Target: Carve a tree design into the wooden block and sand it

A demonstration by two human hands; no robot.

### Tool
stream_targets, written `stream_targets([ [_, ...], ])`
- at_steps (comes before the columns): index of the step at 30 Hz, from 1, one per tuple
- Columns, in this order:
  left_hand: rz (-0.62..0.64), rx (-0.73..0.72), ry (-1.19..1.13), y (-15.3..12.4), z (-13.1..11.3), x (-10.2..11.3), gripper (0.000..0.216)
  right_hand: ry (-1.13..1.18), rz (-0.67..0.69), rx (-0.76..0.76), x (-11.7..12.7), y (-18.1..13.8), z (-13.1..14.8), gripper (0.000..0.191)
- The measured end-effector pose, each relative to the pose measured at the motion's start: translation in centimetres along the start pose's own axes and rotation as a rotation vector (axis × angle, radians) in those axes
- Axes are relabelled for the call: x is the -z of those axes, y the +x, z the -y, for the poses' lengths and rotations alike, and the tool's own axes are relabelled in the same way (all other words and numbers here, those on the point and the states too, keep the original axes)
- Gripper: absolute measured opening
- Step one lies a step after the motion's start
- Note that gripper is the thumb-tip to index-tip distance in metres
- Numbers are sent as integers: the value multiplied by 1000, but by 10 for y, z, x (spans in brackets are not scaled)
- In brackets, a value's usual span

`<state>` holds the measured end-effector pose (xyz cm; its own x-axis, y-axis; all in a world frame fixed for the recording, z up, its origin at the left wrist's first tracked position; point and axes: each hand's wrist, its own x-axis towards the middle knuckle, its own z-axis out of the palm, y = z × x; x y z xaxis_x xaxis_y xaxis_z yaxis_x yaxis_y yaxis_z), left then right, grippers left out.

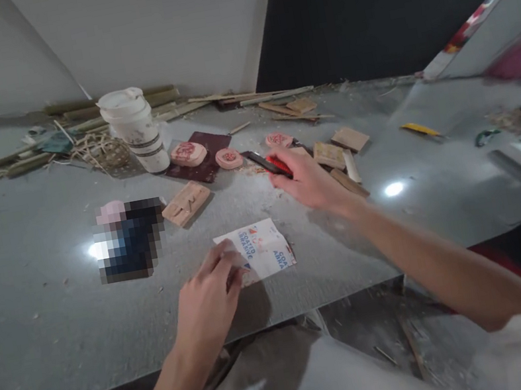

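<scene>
My right hand (301, 181) is closed round a black and red utility knife (259, 160), held above the table with its black end pointing left. Close to that end lies a small round wooden piece with a red pattern (229, 158). Nearer to me, the fingers of my left hand (208, 285) are bent over the left edge of a sandpaper sheet (267, 247). The sheet lies printed back up, with blue "coated abrasive" lettering. A carved wooden block (187, 204) rests beyond my left hand.
A white lidded cup (135, 133) stands beside a dark red sheet (211, 146) bearing a patterned oval piece (189, 154). Wooden blocks (329, 155) lie right of my right hand. Bamboo sticks (31, 154) line the wall. A yellow cutter (420, 130) lies farther right.
</scene>
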<state>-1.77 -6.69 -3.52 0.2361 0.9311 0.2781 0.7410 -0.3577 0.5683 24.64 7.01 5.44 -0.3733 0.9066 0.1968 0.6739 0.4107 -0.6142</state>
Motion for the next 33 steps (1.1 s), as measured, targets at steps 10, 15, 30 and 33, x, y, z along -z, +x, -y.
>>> stream_targets([
  [10, 233, -254, 199, 4, 18, 5, 50, -94, 411, 81, -20, -53, 9, 25],
  [15, 326, -361, 226, 5, 31, 15, 66, -98, 525, 127, -36, -53, -3, 22],
  [30, 354, -380, 120, 9, 51, 22, 73, -494, 539, 274, -45, -48, 26, 18],
  [33, 348, -381, 106, 9, 52, 22, 73, -529, 546, 307, -47, -45, 27, 16],
])
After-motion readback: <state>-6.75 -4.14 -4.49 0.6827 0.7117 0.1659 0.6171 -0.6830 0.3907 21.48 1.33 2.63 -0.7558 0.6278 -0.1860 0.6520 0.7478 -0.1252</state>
